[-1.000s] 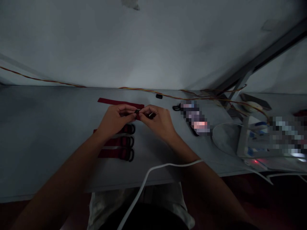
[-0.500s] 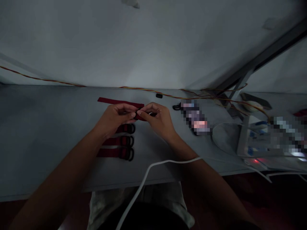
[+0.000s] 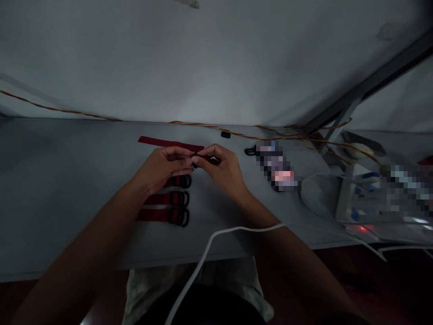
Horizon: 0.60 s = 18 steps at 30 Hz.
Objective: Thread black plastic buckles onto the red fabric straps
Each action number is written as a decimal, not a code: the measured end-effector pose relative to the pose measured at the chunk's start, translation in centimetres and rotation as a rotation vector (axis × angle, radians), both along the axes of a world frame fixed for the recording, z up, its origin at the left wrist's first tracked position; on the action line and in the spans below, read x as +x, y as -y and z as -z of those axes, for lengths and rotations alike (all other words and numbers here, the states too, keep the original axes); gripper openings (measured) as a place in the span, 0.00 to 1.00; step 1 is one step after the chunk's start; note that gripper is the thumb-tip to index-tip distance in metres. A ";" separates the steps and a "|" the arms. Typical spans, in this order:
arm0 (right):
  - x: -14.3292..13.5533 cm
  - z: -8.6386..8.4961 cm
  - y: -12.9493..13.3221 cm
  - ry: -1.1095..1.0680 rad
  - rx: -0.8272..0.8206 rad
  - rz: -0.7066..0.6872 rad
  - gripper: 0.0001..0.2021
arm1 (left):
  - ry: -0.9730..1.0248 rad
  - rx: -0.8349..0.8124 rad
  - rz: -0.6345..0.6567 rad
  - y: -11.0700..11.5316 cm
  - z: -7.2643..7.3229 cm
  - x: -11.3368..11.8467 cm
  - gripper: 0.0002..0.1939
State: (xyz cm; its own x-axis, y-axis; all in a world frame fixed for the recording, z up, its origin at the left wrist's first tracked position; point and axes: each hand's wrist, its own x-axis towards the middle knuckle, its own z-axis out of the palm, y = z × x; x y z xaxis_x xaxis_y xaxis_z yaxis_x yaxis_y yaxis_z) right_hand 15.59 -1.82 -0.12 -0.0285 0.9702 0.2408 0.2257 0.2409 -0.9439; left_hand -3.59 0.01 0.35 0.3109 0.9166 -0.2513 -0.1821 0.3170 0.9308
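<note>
My left hand (image 3: 167,166) and my right hand (image 3: 223,169) meet fingertip to fingertip over the table. Pinched between them is a small black buckle (image 3: 195,155), mostly covered by my fingers. Just behind my hands runs a red strap (image 3: 162,142), its right end reaching my right fingertips; whether it joins the buckle I cannot tell. Below my left hand, red straps (image 3: 154,215) lie in a row, each with black buckle hardware (image 3: 182,217) at its right end. My left hand and forearm hide part of them.
A loose black buckle piece (image 3: 225,134) lies near the wall, beside twisted wires (image 3: 199,127). To the right are black rings (image 3: 250,151), a blurred phone (image 3: 279,169) and a white box (image 3: 347,194). A white cable (image 3: 211,237) crosses in front of my right forearm.
My fingers have shifted slightly around the buckle, and the red piece seen beneath my right fingertips is now hardly visible. The straps on the table have stayed put.
</note>
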 end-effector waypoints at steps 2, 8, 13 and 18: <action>0.4 -0.2 -0.1 0.084 0.070 -0.061 0.18 | 0.021 0.005 -0.006 0.0 0.0 -0.1 0.20; 1.2 -0.1 -0.4 0.277 0.197 -0.130 0.18 | 0.010 0.040 0.041 -0.5 -0.4 -1.0 0.21; 2.1 -0.1 -0.8 0.355 0.261 -0.106 0.18 | -0.288 0.198 -0.123 -1.6 -0.8 -3.7 0.23; 2.4 0.6 -1.4 0.517 0.173 -0.156 0.18 | -0.672 0.314 0.005 -2.3 -0.7 -5.8 0.14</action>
State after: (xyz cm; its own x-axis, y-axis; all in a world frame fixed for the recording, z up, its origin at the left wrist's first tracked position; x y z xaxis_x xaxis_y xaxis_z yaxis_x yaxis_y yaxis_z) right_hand 17.99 -0.40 -0.73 -0.3246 0.8927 0.3125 0.5976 0.4497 -0.6638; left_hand -9.39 2.31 1.09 0.1870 0.9756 -0.1152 0.4592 0.0168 0.8882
